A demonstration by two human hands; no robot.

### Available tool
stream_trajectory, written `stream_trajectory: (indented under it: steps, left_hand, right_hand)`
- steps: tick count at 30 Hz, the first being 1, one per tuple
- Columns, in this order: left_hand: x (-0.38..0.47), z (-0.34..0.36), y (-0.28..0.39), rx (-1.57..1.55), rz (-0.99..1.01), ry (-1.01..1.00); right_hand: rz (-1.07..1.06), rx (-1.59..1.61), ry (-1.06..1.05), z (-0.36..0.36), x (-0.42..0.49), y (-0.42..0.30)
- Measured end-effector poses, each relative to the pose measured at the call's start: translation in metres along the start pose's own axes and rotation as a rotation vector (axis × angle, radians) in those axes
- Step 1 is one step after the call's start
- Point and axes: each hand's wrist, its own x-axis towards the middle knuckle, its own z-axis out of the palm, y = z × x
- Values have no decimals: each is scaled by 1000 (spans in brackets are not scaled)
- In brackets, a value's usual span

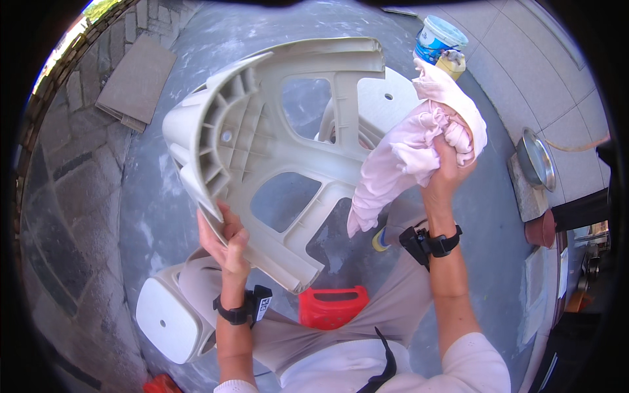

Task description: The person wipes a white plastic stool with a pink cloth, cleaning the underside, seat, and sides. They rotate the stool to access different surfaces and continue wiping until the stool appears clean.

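Observation:
My left hand [226,240] grips the rim of a beige plastic stool [295,157], tilted so that its ribbed underside and open leg cut-outs face me. In my right hand [447,164] is a bunched pale pink cloth [398,157], whose lower end hangs beside the stool's right side. I cannot tell whether the cloth touches the stool. Partly hidden behind the stool is a white plastic stool [385,93] with a hole in its seat. Both wrists wear black straps with small devices.
A white stool [167,319] stands by my left leg, and a red plastic stool [334,307] between my legs. At the far right are a blue-white bucket [442,37] and a yellow container [452,66]. A metal basin [538,159] leans near a stone block [528,196]. Left lies a flat slab [137,78].

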Motion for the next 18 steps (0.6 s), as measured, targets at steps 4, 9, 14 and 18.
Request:
stream_trajectory:
  steps: [4, 9, 14, 18]
  left_hand:
    - [-4, 4, -2, 22, -8, 5]
    - [-6, 2, 4, -164, -74, -20]
    - [-7, -2, 3, 39, 64, -8]
    - [-4, -7, 4, 8, 35, 61]
  right_hand:
    - [-106, -149, -271, 6, -20, 5]
    - [-367, -651, -1165, 24, -59, 64]
    - [-272, -1001, -1466, 14, -99, 91]
    - [-433, -1111, -1198, 9, -99, 81]
